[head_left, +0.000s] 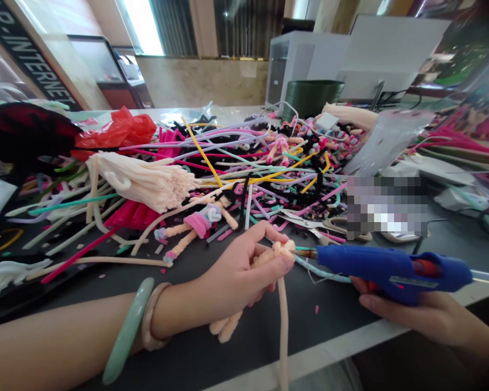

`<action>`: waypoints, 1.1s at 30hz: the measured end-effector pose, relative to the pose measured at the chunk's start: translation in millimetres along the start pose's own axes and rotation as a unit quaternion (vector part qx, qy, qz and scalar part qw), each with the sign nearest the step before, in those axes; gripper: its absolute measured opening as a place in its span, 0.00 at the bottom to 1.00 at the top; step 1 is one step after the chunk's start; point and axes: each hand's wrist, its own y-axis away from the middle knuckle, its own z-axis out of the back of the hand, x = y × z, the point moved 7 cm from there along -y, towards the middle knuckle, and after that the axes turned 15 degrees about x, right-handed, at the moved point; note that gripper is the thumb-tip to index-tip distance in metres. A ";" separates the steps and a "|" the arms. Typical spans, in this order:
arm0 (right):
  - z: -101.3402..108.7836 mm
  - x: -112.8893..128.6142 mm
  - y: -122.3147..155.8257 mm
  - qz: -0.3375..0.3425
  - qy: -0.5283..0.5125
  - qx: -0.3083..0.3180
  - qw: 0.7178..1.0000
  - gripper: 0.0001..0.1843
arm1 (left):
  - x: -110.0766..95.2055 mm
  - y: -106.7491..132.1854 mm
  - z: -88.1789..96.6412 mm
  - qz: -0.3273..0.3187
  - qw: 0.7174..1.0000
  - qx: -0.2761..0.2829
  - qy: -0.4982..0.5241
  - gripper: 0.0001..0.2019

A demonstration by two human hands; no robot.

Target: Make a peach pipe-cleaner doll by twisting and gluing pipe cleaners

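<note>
In the head view, our left hand (240,266) closes around a fuzzy peach pipe-cleaner figure (283,251), one long strand hanging down. Our right hand (407,309) wraps the grip of a blue plastic glue gun (391,269), its metal nozzle just beside the figure. Behind lie a tangled pipe-cleaner heap (228,163) and steel scissors (305,222), partly hidden by a pixelated patch (387,206).

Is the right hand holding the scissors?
No, the right hand grips a blue hot glue gun; the scissors lie apart from it.
</note>
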 end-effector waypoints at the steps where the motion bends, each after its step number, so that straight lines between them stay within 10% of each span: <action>1: 0.0 -0.5 -0.2 -0.002 0.000 0.003 1.000 0.25 | 0.0 0.1 0.1 0.003 1.000 0.000 0.001 0.12; 33: 0.6 -1.9 0.0 -0.006 0.010 -0.008 1.000 0.24 | 0.2 0.5 -0.8 -0.014 0.999 -0.003 0.032 0.11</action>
